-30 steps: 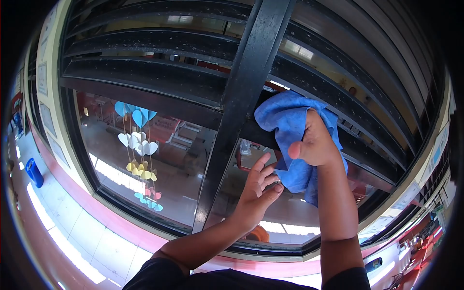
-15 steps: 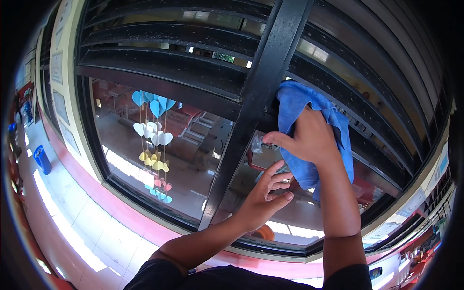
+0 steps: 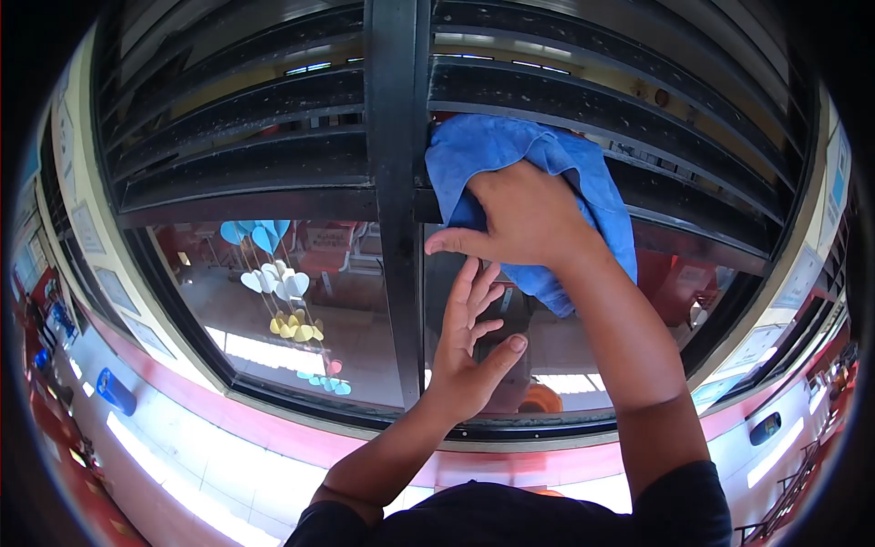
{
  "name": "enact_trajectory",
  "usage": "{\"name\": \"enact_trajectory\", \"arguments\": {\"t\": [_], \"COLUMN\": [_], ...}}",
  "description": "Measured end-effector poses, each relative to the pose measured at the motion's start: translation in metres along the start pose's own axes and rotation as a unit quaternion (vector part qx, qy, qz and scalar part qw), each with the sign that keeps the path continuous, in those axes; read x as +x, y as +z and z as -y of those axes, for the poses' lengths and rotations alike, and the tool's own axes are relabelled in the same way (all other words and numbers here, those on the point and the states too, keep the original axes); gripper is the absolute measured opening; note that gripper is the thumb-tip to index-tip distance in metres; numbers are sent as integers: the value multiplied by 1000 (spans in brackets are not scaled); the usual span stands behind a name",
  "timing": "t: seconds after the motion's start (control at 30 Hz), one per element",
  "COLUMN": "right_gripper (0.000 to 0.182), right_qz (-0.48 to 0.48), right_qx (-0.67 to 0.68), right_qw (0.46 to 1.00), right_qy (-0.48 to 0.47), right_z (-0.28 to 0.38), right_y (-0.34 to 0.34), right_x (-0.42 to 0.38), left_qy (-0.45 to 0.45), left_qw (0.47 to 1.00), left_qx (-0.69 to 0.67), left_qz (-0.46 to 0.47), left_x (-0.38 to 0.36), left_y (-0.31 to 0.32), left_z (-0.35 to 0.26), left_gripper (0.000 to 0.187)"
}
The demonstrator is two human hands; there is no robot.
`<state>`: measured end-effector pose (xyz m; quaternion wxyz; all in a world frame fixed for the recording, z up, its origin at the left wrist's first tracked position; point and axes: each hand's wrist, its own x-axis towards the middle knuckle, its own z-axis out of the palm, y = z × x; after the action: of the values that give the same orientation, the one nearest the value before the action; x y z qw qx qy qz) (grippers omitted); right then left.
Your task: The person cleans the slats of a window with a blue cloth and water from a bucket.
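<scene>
A dark post stands between blue cloth and hanging paper hearts.

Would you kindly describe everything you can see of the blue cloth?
The blue cloth looks like soft, thin fabric, mottled in lighter and darker blue. It is loosely bunched, with folds along its upper edge and a hanging part tapering below. The right hand lies over its middle, fingertips hidden in the folds. It lies against the lower dark slats, right of the upright post, and hangs before the glass. Whether it is wet cannot be told.
</scene>
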<state>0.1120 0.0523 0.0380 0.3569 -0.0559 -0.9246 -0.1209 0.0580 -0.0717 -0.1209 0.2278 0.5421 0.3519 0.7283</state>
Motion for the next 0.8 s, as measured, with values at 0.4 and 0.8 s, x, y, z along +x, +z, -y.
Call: {"name": "enact_trajectory", "arguments": {"t": [0.4,0.8], "right_gripper": [79,74], "right_qz": [-287,-243], "right_qx": [294,554], "right_qw": [909,748], "right_qy": [-71,275], "right_z": [-3,-14], "right_y": [48,-50], "right_x": [-95,-132], "left_qy": [369,306], "left_qw": [889,913], "left_qx": [214,269], "left_qz": [-166,-28], "left_x": [3,56], "left_y": [5,13], "left_z": [57,-64], "left_gripper": [111,21]}}
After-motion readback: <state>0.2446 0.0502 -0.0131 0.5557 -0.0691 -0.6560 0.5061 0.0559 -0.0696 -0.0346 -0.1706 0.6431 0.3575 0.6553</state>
